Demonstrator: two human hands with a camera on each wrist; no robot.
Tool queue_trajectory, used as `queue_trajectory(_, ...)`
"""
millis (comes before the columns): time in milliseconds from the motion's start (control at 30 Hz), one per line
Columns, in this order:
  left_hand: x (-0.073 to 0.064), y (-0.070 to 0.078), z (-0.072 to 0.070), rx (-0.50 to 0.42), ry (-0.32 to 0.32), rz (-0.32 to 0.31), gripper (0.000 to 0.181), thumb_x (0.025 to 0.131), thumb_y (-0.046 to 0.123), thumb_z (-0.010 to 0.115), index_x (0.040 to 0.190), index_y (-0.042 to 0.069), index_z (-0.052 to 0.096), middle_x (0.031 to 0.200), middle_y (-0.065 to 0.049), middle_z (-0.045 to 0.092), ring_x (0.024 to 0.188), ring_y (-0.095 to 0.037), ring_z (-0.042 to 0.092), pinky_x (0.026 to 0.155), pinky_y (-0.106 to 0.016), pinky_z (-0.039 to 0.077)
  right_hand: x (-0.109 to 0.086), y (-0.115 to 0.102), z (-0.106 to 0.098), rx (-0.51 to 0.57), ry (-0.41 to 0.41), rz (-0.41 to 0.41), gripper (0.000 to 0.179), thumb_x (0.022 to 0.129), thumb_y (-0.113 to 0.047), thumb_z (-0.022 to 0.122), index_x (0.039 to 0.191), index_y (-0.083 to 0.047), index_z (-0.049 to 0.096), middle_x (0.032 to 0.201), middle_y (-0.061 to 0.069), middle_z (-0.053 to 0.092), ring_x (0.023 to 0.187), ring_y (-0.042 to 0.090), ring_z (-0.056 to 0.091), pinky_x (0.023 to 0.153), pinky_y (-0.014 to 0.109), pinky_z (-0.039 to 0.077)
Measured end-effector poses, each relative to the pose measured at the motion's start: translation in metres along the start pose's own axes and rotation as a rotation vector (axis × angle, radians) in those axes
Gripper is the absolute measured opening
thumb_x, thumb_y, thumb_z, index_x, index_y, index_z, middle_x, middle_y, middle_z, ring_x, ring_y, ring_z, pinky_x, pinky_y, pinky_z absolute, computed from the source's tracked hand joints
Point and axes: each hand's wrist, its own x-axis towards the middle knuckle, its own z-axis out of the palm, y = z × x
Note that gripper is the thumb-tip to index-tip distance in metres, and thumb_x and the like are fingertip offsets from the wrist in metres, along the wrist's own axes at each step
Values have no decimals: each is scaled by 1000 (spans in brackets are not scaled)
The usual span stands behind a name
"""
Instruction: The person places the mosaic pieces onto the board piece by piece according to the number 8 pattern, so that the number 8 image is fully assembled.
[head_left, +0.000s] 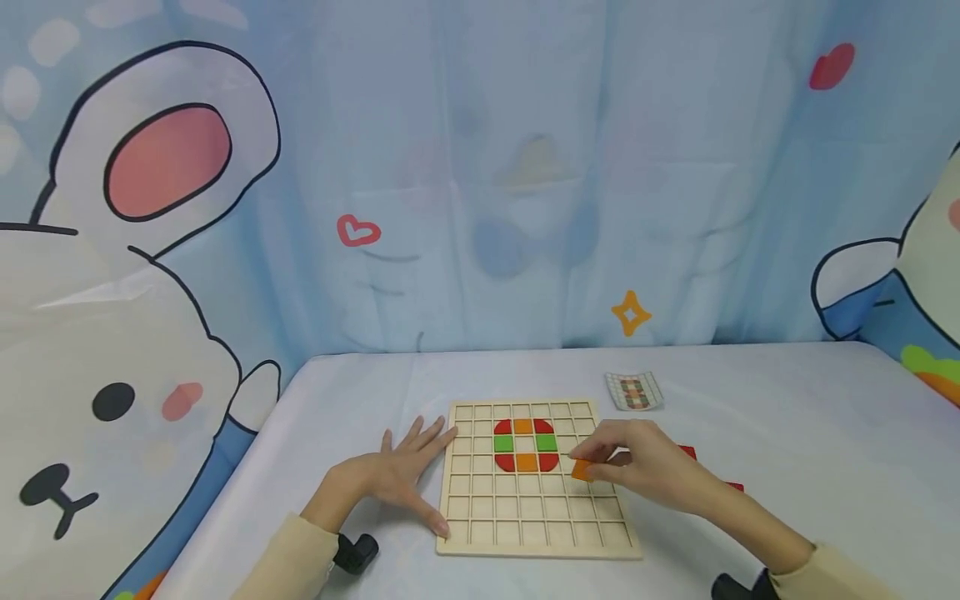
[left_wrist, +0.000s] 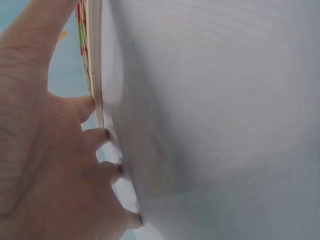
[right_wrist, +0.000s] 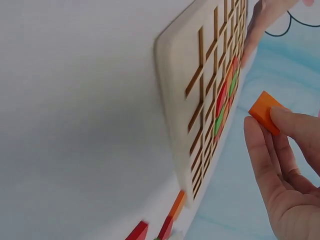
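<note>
A pale wooden grid board (head_left: 495, 533) lies on the white table. Set in its upper middle is a ring of red, orange and green tiles (head_left: 526, 462) around a bare centre cell. My right hand (head_left: 648, 467) pinches an orange square tile (right_wrist: 265, 111) between thumb and fingers, held above the board's right part. Fingers spread, my left hand (head_left: 401, 475) rests along the board's left edge, with the thumb near the lower left corner and fingertips touching the side.
A small pattern card (head_left: 634, 391) lies behind the board at the right. Loose red tiles (head_left: 687, 452) sit right of the board, partly behind my right arm; an orange tile (right_wrist: 176, 204) is among them in the right wrist view. A printed blue curtain (head_left: 465, 167) hangs behind the table.
</note>
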Motion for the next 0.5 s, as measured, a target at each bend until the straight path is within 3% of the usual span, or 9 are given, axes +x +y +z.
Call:
queue_trajectory(300,2,-3,2,11,7,3,131,75,59,90,170,24,8,177,-8,-1,161,-35,-9,120,-74,-3,34,-5,26,-64,-58,-48,17,90,3,79,105,-3,83,94,-2,73,87,7,64,77,23,60)
queue_trajectory(500,3,-3,1,17,13,9,131,74,60,90,170,25,8,177,-8,-2,161,-34,-10,120,-74,-4,49,-4,39,-112,-86,-84,18,87,7,79,103,-1,83,91,-2,74,80,3,62,72,22,57)
